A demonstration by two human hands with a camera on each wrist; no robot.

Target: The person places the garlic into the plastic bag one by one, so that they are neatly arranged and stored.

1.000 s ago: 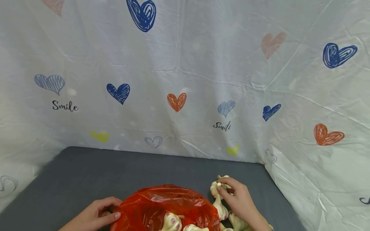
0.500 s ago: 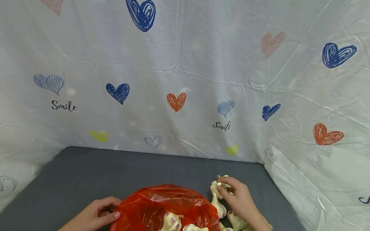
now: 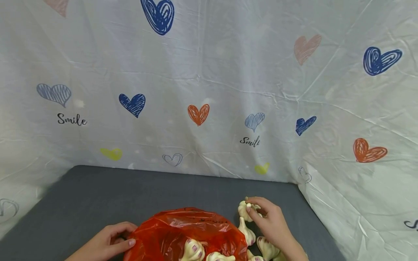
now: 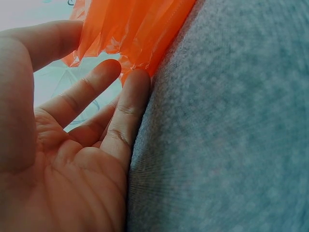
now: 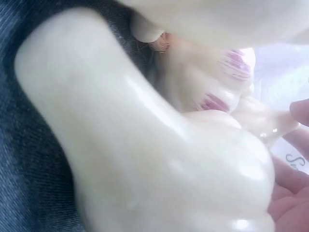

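Note:
An orange-red plastic bag stands with its mouth facing me; garlic bulbs lie inside. At its left rim, the thumb and fingers of my left hand touch the plastic. In the left wrist view, the fairly straight fingers rest against the bag, well apart from the thumb. To the right of the bag, my right hand pinches a pale garlic bulb by its stem. A large garlic bulb blocks much of the right wrist view, hiding most of that hand.
Several loose garlic bulbs lie between the bag and my right forearm. A dark grey cloth covers the table. Behind it hangs a white sheet printed with hearts; it also closes off the right side.
My right hand has risen very slightly, along with the garlic bulb in its fingers. The left hand and the bag stay in the same place.

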